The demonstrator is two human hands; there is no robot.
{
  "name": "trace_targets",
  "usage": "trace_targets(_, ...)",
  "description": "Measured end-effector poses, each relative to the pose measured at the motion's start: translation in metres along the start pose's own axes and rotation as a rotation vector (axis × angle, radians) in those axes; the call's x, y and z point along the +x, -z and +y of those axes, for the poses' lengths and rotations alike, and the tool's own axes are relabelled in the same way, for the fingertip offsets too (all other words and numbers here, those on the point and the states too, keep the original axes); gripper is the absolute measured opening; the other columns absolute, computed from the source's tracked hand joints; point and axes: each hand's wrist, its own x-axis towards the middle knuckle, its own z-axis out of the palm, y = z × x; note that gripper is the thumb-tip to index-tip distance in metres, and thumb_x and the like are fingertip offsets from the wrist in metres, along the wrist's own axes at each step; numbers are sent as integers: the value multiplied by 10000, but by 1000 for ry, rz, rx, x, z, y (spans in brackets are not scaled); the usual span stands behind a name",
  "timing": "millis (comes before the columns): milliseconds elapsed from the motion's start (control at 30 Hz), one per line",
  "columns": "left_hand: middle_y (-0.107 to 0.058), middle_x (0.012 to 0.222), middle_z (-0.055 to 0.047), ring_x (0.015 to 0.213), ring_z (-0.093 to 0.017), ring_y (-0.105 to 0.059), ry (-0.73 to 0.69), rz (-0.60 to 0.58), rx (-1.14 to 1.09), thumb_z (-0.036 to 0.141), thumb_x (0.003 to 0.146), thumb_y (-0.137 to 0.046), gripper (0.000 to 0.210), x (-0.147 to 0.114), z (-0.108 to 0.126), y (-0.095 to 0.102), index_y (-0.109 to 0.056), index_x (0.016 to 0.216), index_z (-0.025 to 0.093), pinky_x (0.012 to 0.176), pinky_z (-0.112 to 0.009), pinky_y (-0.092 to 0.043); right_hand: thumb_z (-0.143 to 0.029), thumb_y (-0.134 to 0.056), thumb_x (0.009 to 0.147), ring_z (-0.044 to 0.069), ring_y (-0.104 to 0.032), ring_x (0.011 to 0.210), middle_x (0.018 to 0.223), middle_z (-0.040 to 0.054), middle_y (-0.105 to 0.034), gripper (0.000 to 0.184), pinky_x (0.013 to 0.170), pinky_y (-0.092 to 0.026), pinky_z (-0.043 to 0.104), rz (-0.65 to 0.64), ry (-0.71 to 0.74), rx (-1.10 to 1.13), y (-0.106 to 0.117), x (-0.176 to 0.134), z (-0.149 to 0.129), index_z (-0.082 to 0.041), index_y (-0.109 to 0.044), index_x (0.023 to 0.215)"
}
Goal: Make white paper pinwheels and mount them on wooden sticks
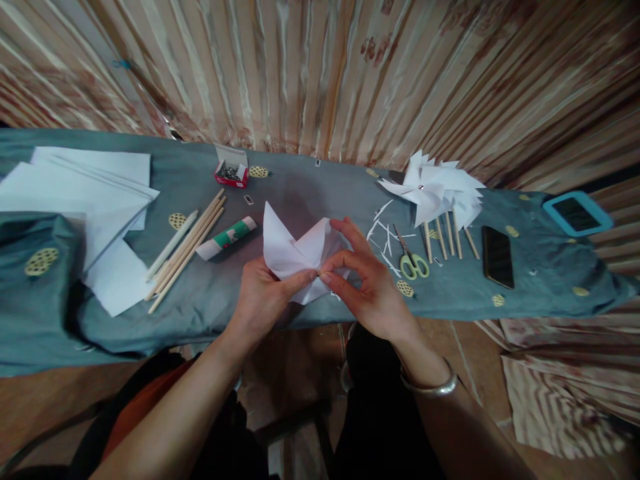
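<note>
A white paper pinwheel [300, 250], its corners folded in toward the middle, is held over the table's front edge. My left hand [265, 290] grips it from the left, with the thumb pressed near its centre and the other fingers hidden beneath. From the right, my right hand [363, 283] pinches thumb and index finger at that same centre. Something tiny sits between these fingertips, too small to make out. Left of the paper lies a green and white glue tube [230, 238]. Open scissors [413, 260] with light green handles rest to the right, by thin paper scraps [385, 233].
Several finished pinwheels [440, 187] on sticks lie at the back right, near a black phone [498, 257] and a blue-framed device [577, 213]. A red box of small metal pieces [231, 172] stands behind. Wooden sticks [187, 250] and white paper sheets [95, 193] lie left.
</note>
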Motion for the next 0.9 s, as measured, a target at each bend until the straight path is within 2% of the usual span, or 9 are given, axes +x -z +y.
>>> trace_targets(433,-754,782,-50,667,-197,-664,-11,4,36,267,523,-834,293,1,-2,0,-740,764,132,635,-289,-536,-290,-611,880,236,-176,1478,1531,37,-364,87,1189,-155,504,-25,-15,-14,-1,-1,2,-222,-636,832)
trace_targets(900,-755,790,-57,668,-205,-670,0,29,26,284,517,-845,326,1,-3,-1,-738,780,125,639,-300,-539,-286,-588,879,251,-201,1472,1524,27,-381,77,1183,-193,504,44,5,-51,-6,-3,0,-240,-619,825)
